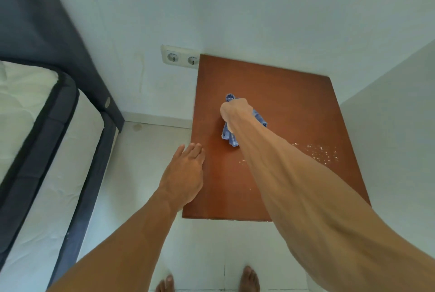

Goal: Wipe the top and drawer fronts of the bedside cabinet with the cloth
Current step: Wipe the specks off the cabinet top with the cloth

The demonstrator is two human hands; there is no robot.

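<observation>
I look straight down on the reddish-brown top of the bedside cabinet [294,108]. My right hand [235,111] is shut on a crumpled blue checked cloth [229,136] and presses it against the middle-left of the top. My left hand [184,171] lies flat with fingers together, over the cabinet's left edge, holding nothing. A patch of white specks [322,151] sits on the top to the right of my right forearm. The drawer fronts are hidden below the top.
A double wall socket [181,58] is on the white wall at the cabinet's back left corner. A bed with a white mattress [30,141] and dark frame stands at the left. A white wall closes in on the right. My bare feet [249,280] stand on the pale floor.
</observation>
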